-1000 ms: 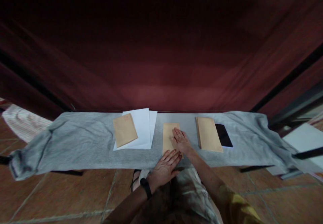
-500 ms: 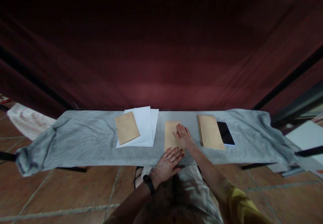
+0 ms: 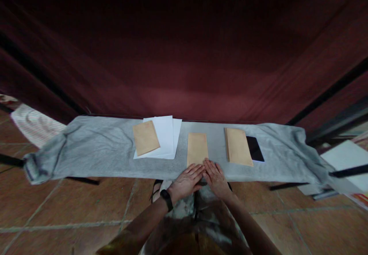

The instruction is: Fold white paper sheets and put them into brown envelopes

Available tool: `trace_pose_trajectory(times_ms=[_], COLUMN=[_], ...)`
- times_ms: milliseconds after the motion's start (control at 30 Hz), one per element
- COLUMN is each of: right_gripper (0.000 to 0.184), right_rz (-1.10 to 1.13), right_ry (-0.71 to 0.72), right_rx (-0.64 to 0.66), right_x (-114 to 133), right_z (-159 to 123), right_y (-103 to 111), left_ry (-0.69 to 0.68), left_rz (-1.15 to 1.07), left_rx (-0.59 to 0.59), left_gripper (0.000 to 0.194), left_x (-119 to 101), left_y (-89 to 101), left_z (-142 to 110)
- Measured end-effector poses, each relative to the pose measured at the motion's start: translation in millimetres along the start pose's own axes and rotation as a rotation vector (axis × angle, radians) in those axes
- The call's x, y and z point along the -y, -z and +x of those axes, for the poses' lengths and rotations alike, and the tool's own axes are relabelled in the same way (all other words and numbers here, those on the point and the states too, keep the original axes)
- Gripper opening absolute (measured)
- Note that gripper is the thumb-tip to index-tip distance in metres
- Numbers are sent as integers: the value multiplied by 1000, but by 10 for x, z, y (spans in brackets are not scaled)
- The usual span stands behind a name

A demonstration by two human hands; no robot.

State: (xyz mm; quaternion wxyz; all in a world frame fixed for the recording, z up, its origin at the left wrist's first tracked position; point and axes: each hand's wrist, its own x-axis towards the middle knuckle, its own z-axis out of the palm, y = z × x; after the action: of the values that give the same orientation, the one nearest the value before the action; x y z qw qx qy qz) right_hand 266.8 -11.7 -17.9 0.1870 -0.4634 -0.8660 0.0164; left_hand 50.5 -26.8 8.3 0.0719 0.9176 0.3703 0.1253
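A brown paper envelope (image 3: 197,147) lies flat in front of me, with small red print near its top right corner. My left hand (image 3: 187,179) rests over its near edge, fingers stretched out flat. Beside it, my right hand (image 3: 215,177) lies flat at the near right corner, its fingertips close to those of the left. The two hands cover the envelope's near end. To the right is a stack of brown envelopes (image 3: 239,147). On the left, another brown envelope (image 3: 146,137) sits on top of white paper sheets (image 3: 166,136).
A grey cloth (image 3: 100,143) covers the narrow table, wrinkled at both ends. A dark-screened tablet or phone (image 3: 255,148) lies partly under the right stack. Behind the table hangs a dark red curtain (image 3: 184,74). Tiled floor (image 3: 94,205) shows below.
My right hand has slid from the upper part of the envelope down to its near edge, beside my left hand. The envelope's red print is now uncovered. The view has shifted slightly.
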Motion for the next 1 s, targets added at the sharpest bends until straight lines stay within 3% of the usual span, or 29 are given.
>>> trace_pose_trajectory(times_ms=[200,467,600,867,1000], right_gripper=[57,54,54,50,50], right_rz=[-75,-54,-43,-66,-83], right_ry=[44,20,22,-38,-48], right_rx=[32,50,40,-21,-27], right_x=[20,-23,-30,83,125], right_z=[-191,-309,-330,-344,-340], right_y=[53,106,115,31,15], left_ry=[62,185,221,271,285], left_rz=[37,131,146,133,101], left_rx=[-36,35,16,-85,-109], left_gripper=[72,63,61,63,54], left_x=[-34,-26,-15,-284,-347], left_y=[-40,64,45,-83,-142], left_z=[-113,-373,-453,-146,62])
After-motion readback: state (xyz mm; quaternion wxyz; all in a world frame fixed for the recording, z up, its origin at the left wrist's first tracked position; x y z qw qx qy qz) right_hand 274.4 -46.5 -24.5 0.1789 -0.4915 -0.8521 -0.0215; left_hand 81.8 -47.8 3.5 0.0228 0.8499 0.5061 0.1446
